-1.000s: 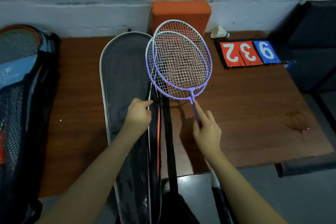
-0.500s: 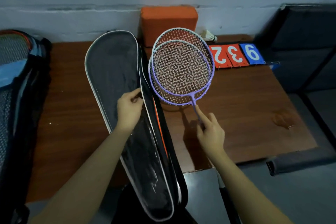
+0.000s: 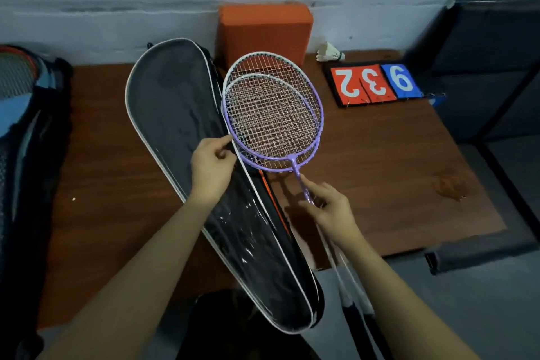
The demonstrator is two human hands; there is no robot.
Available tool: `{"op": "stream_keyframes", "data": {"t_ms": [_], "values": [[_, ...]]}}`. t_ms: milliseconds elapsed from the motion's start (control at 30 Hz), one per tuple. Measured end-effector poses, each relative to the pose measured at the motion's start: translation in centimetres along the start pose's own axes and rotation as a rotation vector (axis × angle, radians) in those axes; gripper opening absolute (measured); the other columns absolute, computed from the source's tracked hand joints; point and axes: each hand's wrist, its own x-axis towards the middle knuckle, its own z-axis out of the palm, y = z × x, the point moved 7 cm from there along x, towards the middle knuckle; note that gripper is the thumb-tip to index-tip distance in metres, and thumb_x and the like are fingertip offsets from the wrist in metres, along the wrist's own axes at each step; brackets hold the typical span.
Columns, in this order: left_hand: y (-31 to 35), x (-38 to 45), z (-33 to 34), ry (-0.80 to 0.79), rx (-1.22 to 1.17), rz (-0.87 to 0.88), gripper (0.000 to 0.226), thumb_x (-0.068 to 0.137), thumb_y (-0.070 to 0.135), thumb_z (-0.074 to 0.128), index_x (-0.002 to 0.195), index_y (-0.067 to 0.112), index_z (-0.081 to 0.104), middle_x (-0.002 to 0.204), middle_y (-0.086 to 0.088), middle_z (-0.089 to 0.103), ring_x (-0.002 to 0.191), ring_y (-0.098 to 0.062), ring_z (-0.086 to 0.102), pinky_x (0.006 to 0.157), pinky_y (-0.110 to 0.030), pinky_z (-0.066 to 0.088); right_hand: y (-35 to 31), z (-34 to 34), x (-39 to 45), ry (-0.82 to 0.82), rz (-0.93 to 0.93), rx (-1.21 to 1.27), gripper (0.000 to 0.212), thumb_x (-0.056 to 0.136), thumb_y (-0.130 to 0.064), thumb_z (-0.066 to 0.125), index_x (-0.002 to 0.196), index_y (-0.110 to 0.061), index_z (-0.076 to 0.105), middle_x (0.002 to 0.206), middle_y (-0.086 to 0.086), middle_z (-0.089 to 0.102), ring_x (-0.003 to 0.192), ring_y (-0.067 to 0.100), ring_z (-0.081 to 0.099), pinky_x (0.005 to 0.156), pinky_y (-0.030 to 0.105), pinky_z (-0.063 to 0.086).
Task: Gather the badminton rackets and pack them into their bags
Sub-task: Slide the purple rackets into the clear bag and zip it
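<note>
Rackets have shifted toward bag, between both hands.

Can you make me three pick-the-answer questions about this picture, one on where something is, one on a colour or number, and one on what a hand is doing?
1. Where is the shuttlecock?
A. at the table's far edge by the wall
B. inside the racket bag
C. on the floor

2. How many purple rackets are held together?
A. one
B. two
C. four

3. What is the left hand doing?
A. lying flat on the table
B. pointing at the scoreboard
C. holding the open racket bag's edge

Answers: 1 A, it lies beside the orange block. 2 B, two heads overlap above the right hand, which pinches the shafts. 3 C, its fingers pinch the bag's white rim.
</note>
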Motion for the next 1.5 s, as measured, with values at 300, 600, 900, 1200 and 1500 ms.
{"op": "stream_keyframes", "data": {"t_ms": [300, 600, 900, 1200, 1500], "values": [[-1.0, 1.4, -1.4, 0.094, -0.020, -0.028, 0.040, 0.086, -0.003, 0.049, 0.122, 0.012, 0.060, 0.104, -0.006, 0.056, 0.083, -0.014, 0.053, 0.073, -0.012, 0.036, 0.2, 1.2, -0.5, 0.030, -0.028, -0.116, 0.058, 0.076, 0.006, 0.063, 0.127, -0.021, 0.058, 0.074, -0.008, 0.041, 0.066, 0.005, 0.046, 0.063, 0.006, 0.035], [-1.5, 1.8, -0.7, 0.077, 0.003, -0.022, 0.040, 0.084, -0.002, 0.051, 0.119, 0.013, 0.062, 0.100, -0.004, 0.056, 0.079, -0.011, 0.052, 0.064, 0.000, 0.036, 1.2, 1.2, -0.1, -0.041, -0.026, -0.209, 0.058, 0.076, 0.002, 0.065, 0.127, -0.024, 0.057, 0.066, -0.011, 0.038, 0.064, 0.006, 0.042, 0.060, 0.017, 0.036], [-1.7, 1.4, 0.7, 0.078, -0.033, -0.021, 0.039, 0.084, -0.002, 0.052, 0.120, 0.012, 0.062, 0.100, -0.002, 0.055, 0.081, -0.012, 0.054, 0.075, -0.010, 0.040, 3.5, 1.6, -0.1, 0.016, 0.177, 0.071, 0.067, 0.080, -0.004, 0.068, 0.136, -0.033, 0.044, 0.103, -0.015, 0.065, 0.090, 0.001, 0.061, 0.084, 0.007, 0.043], [-2.1, 1.1, 1.1, 0.051, -0.005, 0.027, 0.038, 0.082, -0.005, 0.055, 0.117, 0.007, 0.062, 0.090, -0.003, 0.053, 0.071, -0.005, 0.050, 0.071, 0.001, 0.036, 4.2, 2.1, -0.4, 0.008, 0.374, 0.317, 0.061, 0.082, 0.005, 0.064, 0.132, -0.027, 0.050, 0.080, -0.001, 0.070, 0.053, 0.006, 0.059, 0.053, 0.022, 0.053], [-1.9, 0.9, 0.9, 0.030, 0.050, 0.024, 0.037, 0.083, -0.004, 0.054, 0.118, 0.004, 0.061, 0.093, -0.005, 0.053, 0.078, -0.014, 0.053, 0.075, -0.012, 0.038, 2.7, 0.9, -1.1, -0.132, 0.444, 0.486, 0.055, 0.079, 0.009, 0.064, 0.125, -0.020, 0.057, 0.078, 0.020, 0.071, 0.047, 0.016, 0.060, 0.046, 0.022, 0.050]]}}
